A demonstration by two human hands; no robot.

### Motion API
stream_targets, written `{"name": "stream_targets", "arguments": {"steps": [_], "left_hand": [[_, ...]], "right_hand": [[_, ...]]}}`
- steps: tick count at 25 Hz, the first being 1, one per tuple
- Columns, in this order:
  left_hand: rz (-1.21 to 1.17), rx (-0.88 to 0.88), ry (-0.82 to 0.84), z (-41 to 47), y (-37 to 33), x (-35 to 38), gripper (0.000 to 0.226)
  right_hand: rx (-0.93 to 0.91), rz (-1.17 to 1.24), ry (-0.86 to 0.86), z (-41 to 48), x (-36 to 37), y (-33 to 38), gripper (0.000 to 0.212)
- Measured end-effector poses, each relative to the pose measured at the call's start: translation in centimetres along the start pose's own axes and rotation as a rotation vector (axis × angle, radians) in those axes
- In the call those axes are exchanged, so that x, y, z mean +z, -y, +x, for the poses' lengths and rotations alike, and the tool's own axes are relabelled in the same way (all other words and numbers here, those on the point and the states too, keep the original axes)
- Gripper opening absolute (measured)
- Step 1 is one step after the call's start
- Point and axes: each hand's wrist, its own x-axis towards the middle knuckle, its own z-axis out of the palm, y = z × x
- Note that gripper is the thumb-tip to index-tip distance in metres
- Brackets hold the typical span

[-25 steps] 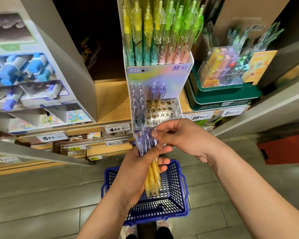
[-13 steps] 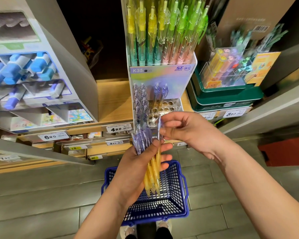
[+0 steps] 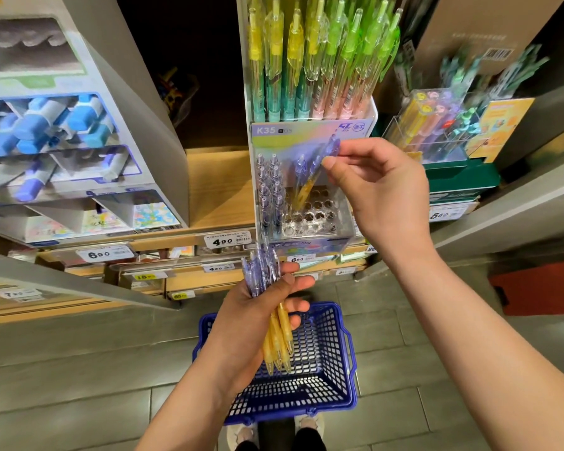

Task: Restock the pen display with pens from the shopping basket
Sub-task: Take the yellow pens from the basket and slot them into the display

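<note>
My right hand [image 3: 376, 190] pinches one purple-and-yellow pen [image 3: 316, 172] near its purple top, tilted, its yellow tip down over the clear holed tray [image 3: 313, 218] of the pen display [image 3: 310, 135]. Several purple-topped pens [image 3: 269, 190] stand in the tray's left holes; the right holes are bare. My left hand [image 3: 258, 323] grips a bundle of purple-and-yellow pens [image 3: 275, 320] below the display, above the blue shopping basket [image 3: 336, 382] on the floor. The basket's visible inside holds nothing.
Yellow and green pens [image 3: 316, 53] fill the display's upper tier. A box of blue correction tapes [image 3: 46, 125] stands on the left, a clear box of coloured pens [image 3: 433, 122] on the right. Price tags line the wooden shelf edge [image 3: 163, 245]. My shoes [image 3: 241, 434] stand behind the basket.
My right hand drew one pen out of the bundle and lifted it up and right to the display tray. My left hand stayed put with the remaining pens.
</note>
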Motion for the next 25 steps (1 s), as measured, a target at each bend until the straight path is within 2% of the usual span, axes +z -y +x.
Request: {"name": "stream_targets", "arguments": {"steps": [5,9,15,18,20,23,25], "left_hand": [[0.014,0.004,-0.009,0.0,0.0,-0.3,0.036],[0.024,0.008,-0.008,0.0,0.1,-0.2,0.031],[0.022,0.022,0.009,0.2,-0.2,0.1,0.032],[0.02,0.024,0.017,0.3,-0.2,0.3,0.031],[0.035,0.021,0.018,0.4,-0.2,0.3,0.026],[0.067,0.023,0.017,0.5,0.1,0.4,0.015],[0.08,0.026,0.019,0.4,0.2,0.6,0.015]], "right_hand": [[-0.103,-0.087,0.031,-0.2,0.9,0.1,0.016],[-0.138,-0.261,0.097,-0.6,1.7,-1.0,0.011],[-0.053,-0.353,0.145,-1.1,1.9,-2.5,0.008],[0.048,-0.411,0.196,-1.8,1.6,-2.6,0.009],[0.151,-0.424,0.309,-2.7,1.3,-2.3,0.016],[0.447,-0.151,0.624,-4.3,1.1,-1.7,0.016],[0.567,0.022,0.661,-4.8,1.0,-1.7,0.011]]}}
